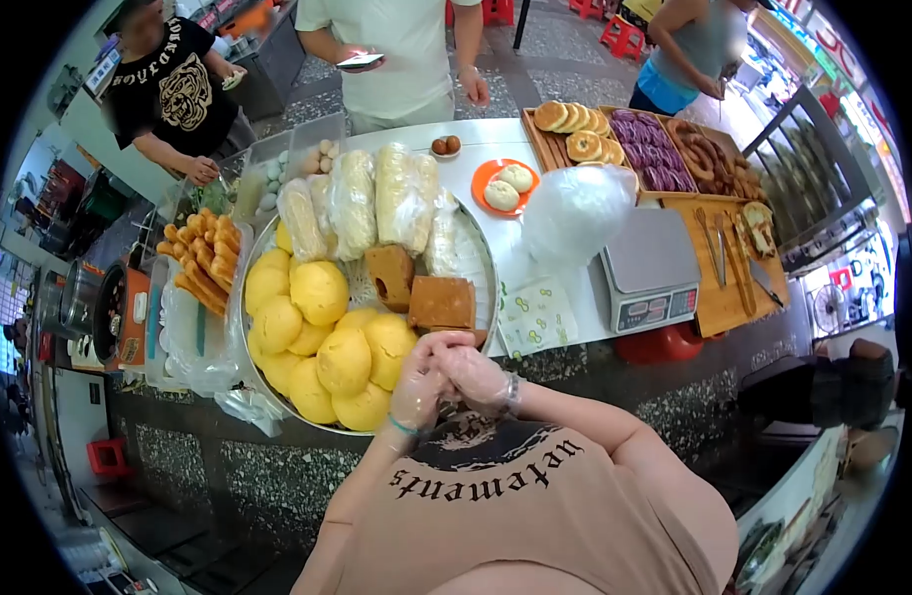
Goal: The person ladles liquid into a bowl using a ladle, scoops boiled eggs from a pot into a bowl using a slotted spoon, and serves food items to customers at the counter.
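My left hand and my right hand, both in thin clear plastic gloves, are pressed together in front of my chest. Their fingers are closed against each other, and whatever may lie between them is hidden. Just beyond is a brown block of cake on the edge of a large round metal tray. A second brown cake piece sits behind it. Yellow round buns are heaped left of my hands. Plastic-wrapped rolls lie at the tray's back.
Right of the tray are a green-patterned bag, a clear plastic bag and a scale. Tongs lie on a wooden board. Fried dough sticks stand left. A person holding a phone stands across the table.
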Action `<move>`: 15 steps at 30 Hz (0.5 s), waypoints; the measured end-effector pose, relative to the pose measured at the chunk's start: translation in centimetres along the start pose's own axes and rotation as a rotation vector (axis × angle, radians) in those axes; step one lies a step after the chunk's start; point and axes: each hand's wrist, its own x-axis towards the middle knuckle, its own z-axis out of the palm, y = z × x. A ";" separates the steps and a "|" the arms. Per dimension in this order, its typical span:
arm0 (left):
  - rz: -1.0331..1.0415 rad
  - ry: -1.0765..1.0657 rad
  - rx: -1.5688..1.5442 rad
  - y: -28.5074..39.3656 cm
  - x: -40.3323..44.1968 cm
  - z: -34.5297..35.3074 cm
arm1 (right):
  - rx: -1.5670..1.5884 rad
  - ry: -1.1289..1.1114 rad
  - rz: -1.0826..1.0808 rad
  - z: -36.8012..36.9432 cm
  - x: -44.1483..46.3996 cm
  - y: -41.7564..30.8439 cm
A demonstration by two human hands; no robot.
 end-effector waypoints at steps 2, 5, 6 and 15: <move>-0.103 0.021 0.018 0.3 -0.2 -0.1 | 0.613 0.025 0.237 0.0 -0.2 -0.7; -0.053 0.051 -0.049 -0.2 0.2 1.0 | 0.617 -0.045 0.152 -1.1 -0.8 -0.3; 0.090 0.097 -0.145 -0.6 0.3 1.5 | 0.564 -0.079 0.059 -1.5 -0.9 -0.4; 0.352 0.288 -0.009 -1.0 1.2 2.9 | 0.370 0.005 -0.341 -5.2 -2.7 -2.6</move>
